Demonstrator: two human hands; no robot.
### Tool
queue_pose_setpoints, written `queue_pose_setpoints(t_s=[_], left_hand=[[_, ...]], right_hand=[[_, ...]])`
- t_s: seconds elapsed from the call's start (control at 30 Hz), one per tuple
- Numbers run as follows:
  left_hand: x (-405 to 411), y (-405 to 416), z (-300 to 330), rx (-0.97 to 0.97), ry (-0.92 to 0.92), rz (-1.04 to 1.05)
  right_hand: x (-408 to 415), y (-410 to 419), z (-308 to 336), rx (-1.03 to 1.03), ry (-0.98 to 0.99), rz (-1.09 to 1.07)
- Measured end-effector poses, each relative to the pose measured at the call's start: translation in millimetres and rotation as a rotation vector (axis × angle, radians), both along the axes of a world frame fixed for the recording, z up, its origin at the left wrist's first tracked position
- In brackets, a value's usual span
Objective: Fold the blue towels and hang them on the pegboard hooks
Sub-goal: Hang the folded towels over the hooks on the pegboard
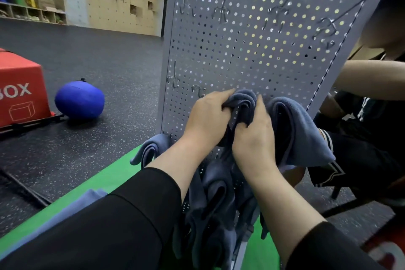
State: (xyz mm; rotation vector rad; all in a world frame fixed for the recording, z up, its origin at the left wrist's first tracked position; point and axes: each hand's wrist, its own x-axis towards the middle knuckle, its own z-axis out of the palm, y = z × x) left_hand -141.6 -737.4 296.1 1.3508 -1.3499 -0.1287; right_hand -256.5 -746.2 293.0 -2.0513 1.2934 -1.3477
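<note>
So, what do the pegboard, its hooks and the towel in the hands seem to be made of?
Pegboard: probably sheet metal painted matt grey; thin, with punched holes.
Hooks: bare steel wire by the look; thin, shiny.
Towel gripped by the left hand and right hand: soft blue-grey cloth, perhaps microfibre; thick limp folds.

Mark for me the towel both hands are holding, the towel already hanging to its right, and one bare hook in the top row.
held towel (242, 99), head view, on the bunched top fold.
hanging towel (300, 129), head view, on its broad outer face.
bare hook (221, 13), head view, on its wire base.
</note>
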Motion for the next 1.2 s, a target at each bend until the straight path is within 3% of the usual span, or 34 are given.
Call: queue_pose_setpoints(t_s=[0.47,0.67,0.87,1.0,1.2], left_hand=[[4,47,-64,0.335,0.042,-0.106],[17,76,-90,0.358,0.058,-0.074],[69,122,-139,0.382,0.128,0.158],[138,167,-202,0.613,0.085,0.384],[233,246,-307,0.919,0.060,0.650]], right_hand=[[-9,32,-42,0.032,-0.049,0.073],[-7,65,-70,-0.312,0.001,0.175],[38,86,-96,-0.204,0.026,0.349],[96,103,-142,-0.041,0.174,0.490],[180,123,-241,0.175,0.545,0.707]])
